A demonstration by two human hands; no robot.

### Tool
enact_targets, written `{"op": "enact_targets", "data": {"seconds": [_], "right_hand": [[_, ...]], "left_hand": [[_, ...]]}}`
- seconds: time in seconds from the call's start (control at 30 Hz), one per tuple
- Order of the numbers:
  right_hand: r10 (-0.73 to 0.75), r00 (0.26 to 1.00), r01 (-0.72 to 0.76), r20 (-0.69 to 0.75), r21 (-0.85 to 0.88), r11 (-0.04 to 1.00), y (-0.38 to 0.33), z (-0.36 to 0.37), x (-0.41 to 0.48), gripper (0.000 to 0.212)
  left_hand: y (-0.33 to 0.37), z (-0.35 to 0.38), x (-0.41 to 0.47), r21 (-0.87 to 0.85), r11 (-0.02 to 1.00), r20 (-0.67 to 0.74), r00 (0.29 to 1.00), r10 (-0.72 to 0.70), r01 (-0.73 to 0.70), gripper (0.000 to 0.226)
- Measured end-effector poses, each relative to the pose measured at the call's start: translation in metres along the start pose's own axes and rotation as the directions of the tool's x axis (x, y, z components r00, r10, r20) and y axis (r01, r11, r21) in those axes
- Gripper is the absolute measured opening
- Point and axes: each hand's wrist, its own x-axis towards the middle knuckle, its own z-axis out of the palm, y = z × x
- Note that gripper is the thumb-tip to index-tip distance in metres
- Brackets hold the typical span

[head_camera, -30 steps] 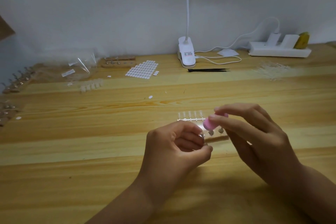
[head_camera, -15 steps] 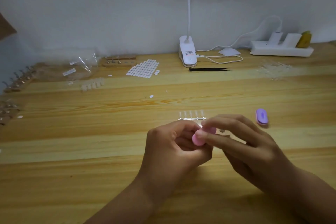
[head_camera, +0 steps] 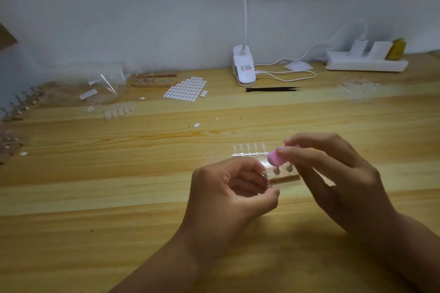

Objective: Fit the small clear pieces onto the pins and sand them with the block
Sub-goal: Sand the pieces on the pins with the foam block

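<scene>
My right hand [head_camera: 333, 173] pinches a small pink sanding block [head_camera: 275, 159] between thumb and fingertips, just above a wooden pin holder [head_camera: 284, 175] whose two metal pins show beside my fingers. My left hand [head_camera: 228, 195] is curled beside the holder's left end, and pinches a small clear piece [head_camera: 266, 177] between thumb and forefinger. The clear piece is barely visible. A clear strip of several small pieces [head_camera: 250, 151] lies flat on the table just behind the holder.
A white clip lamp [head_camera: 244, 69] and black tweezers [head_camera: 271, 89] lie at the back. A sheet of white oval pads [head_camera: 185, 89], another wooden pin holder [head_camera: 154, 81], plastic bags [head_camera: 95, 88] and more clear pieces [head_camera: 117, 110] sit back left. A power strip [head_camera: 366, 62] is back right.
My right hand has lifted the pink block up and to the right, away from my left hand's fingertips. The purple block seen earlier at the right is now hidden.
</scene>
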Motion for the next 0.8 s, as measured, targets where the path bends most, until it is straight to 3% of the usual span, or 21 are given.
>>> {"op": "enact_targets", "data": {"seconds": [0.17,0.37,0.47,0.63,0.8], "right_hand": [[-0.084,0.995,0.077,0.057,0.115,0.990,-0.011,0.005,-0.002,0.036],[0.037,0.997,-0.030,-0.070,0.094,0.995,-0.001,-0.003,0.004,0.032],[-0.020,0.998,0.031,-0.067,0.168,0.985,-0.011,0.002,0.000,0.032],[0.019,0.998,-0.017,-0.064,0.031,0.999,0.003,-0.003,0.004,0.030],[-0.036,0.996,0.046,-0.076,0.134,0.990,-0.010,0.003,0.000,0.033]], "left_hand": [[0.004,-0.002,0.000,-0.022,0.993,0.042,0.992,0.119,-0.118,0.031],[0.004,-0.003,0.000,-0.106,0.990,0.028,0.995,0.093,-0.089,0.020],[0.007,-0.004,0.001,-0.106,0.985,0.053,0.988,0.146,-0.139,0.024],[0.003,-0.005,0.001,-0.148,0.984,0.039,0.993,0.109,-0.102,0.022],[0.003,-0.002,0.001,-0.164,0.981,0.096,0.988,0.123,-0.106,0.023]]}}
